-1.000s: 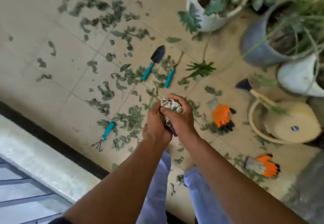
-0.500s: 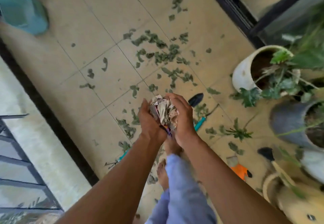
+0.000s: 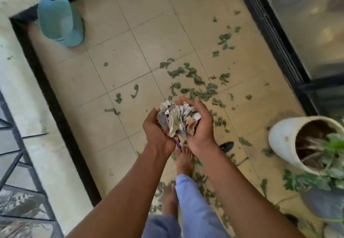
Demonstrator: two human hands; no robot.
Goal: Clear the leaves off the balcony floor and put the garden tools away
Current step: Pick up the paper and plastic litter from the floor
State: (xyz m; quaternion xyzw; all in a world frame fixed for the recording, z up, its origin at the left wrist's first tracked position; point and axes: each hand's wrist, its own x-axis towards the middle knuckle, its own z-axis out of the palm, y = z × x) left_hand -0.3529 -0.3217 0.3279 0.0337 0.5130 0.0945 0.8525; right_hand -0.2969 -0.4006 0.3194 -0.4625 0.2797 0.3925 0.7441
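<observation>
Cupped between left hand [image 3: 156,131] and right hand [image 3: 200,124], crumpled litter [image 3: 177,120] is loosely held; scraps may be spilled among leaves [image 3: 193,81].

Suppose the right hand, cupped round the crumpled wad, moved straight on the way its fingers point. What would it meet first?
The right hand has its fingers curled left over the crumpled wad, so it would press into that first, then likely the left hand cupping the other side. Depth is unclear, but the two look level.
</observation>
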